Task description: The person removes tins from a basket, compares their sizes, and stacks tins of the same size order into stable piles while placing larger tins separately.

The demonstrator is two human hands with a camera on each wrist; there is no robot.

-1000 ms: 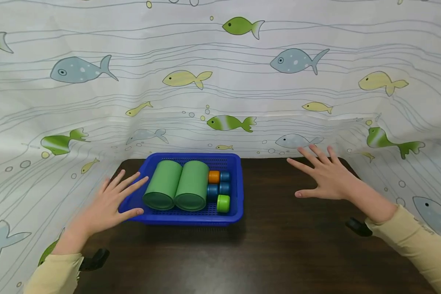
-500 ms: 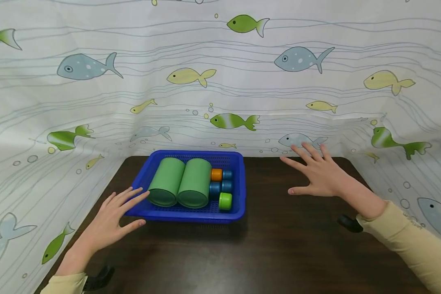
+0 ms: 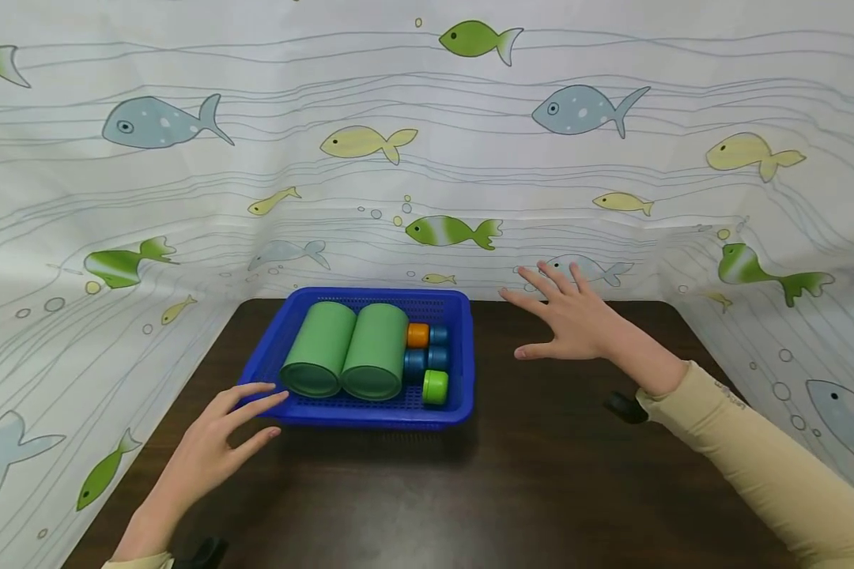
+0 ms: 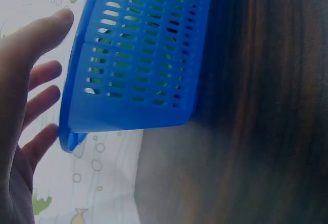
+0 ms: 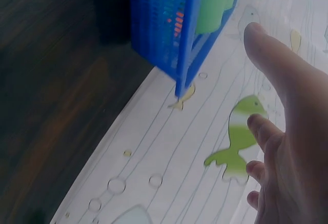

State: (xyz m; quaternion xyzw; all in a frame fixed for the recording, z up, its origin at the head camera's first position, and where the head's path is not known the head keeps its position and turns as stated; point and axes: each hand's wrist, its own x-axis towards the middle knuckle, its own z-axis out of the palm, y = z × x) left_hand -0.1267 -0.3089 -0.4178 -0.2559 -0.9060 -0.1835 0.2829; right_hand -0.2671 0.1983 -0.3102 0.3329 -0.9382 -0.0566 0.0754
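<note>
A blue plastic basket with slotted walls stands on the table, left of centre in the head view. Two green cylinders lie side by side in it, with an orange cap-like piece, several dark blue ones and a lime green one to their right. My left hand is at the basket's front left corner, fingers slightly bent, fingertips near the rim in the left wrist view. My right hand hovers to the right of the basket, fingers spread, holding nothing.
Dark brown wooden table spreads in front of and to the right of the basket. A white sheet printed with fish rises behind it and along both sides. A black wrist mount shows under the right forearm.
My right hand has moved left toward the basket. The left hand has come lower, to the basket's front left corner, its fingers drawn closer together. The basket and its contents stay put.
</note>
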